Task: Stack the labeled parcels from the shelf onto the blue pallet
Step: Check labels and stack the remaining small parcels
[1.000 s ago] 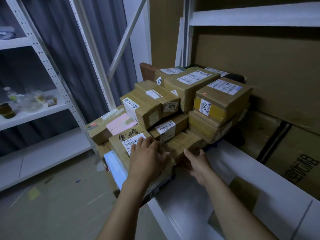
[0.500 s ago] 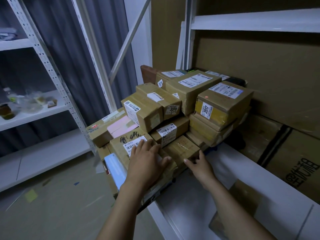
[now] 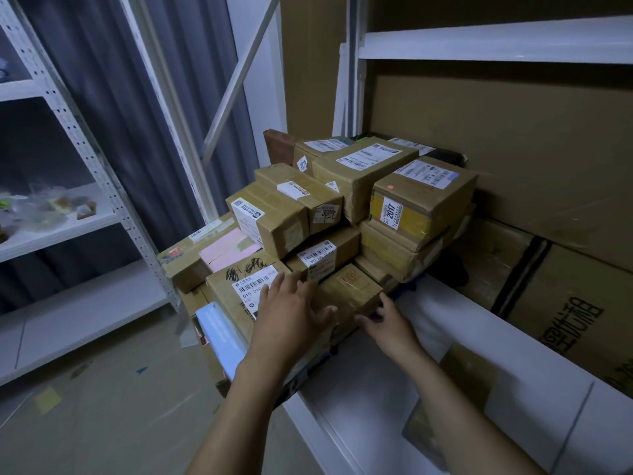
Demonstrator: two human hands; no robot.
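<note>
A pile of taped brown parcels [image 3: 363, 166] with white labels sits at the left end of the white shelf [image 3: 442, 323]. My left hand [image 3: 291, 323] lies flat, fingers spread, across the front labelled parcel [image 3: 236, 286] and the small brown parcel [image 3: 352, 286] beside it. My right hand [image 3: 390, 323] pinches that small parcel's lower right corner, thumb under the front edge. A parcel marked 2017 [image 3: 424, 200] tops the right of the pile. A dark blue edge [image 3: 409, 287] shows under the pile; I cannot tell what it is.
A light blue packet [image 3: 219, 334] leans against the pile's front left. Big flat cartons [image 3: 565, 303] stand at the back of the shelf on the right. A second white rack [image 3: 68, 231] with small items stands left, with bare floor [image 3: 102, 406] between.
My right hand has moved in from beside the small brown parcel and closed on its corner. My left hand has slid slightly right over the parcel tops.
</note>
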